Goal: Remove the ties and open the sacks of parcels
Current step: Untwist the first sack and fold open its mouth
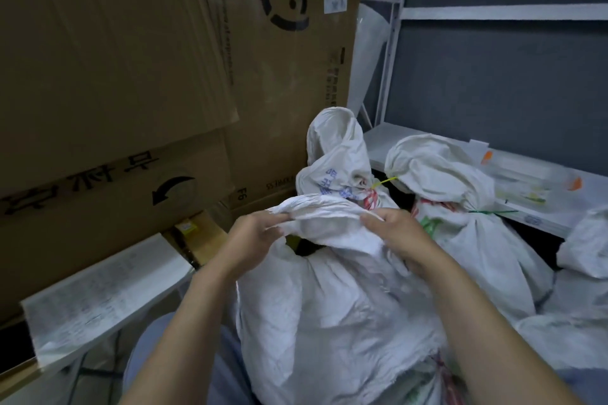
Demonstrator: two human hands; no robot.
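Note:
A white woven sack [329,299] stands right in front of me, its bunched mouth lifted between my hands. My left hand [253,237] grips the left side of the sack's mouth. My right hand [398,233] grips the right side, fingers curled into the fabric. No tie shows on this sack's neck. Behind it stands a second sack [335,154] closed with a yellow tie [383,182]. To the right a third sack [460,207] is closed with a green tie [490,212].
Large cardboard boxes [131,76] stack up on the left and behind. A white metal shelf frame [391,43] stands against a dark wall at the right, its low shelf [526,181] holding papers. More white sacks [585,240] lie at the far right.

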